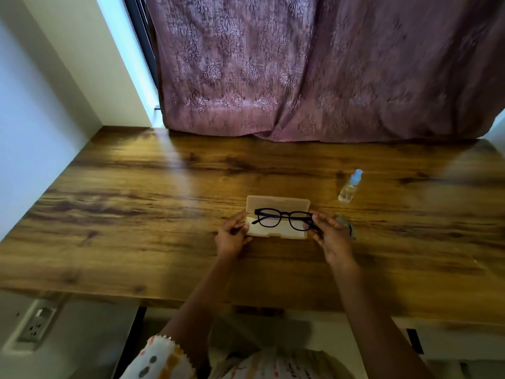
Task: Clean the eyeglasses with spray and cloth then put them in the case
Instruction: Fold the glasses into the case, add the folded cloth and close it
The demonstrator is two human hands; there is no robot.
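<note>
Black-framed eyeglasses [284,219] hover over an open beige case [276,203] lying on the wooden table [136,203]. My right hand [332,239] pinches the glasses at their right end. My left hand [232,236] grips the case's left end, next to the glasses' left temple. A grey cleaning cloth [347,227] lies just right of my right hand, partly hidden by it. A small clear spray bottle [349,187] with a light blue cap stands beyond the cloth, to the right of the case.
A mauve patterned curtain [314,69] hangs along the table's far edge. A white wall [32,113] borders the left side. A wall socket [35,325] sits below the table's near left edge.
</note>
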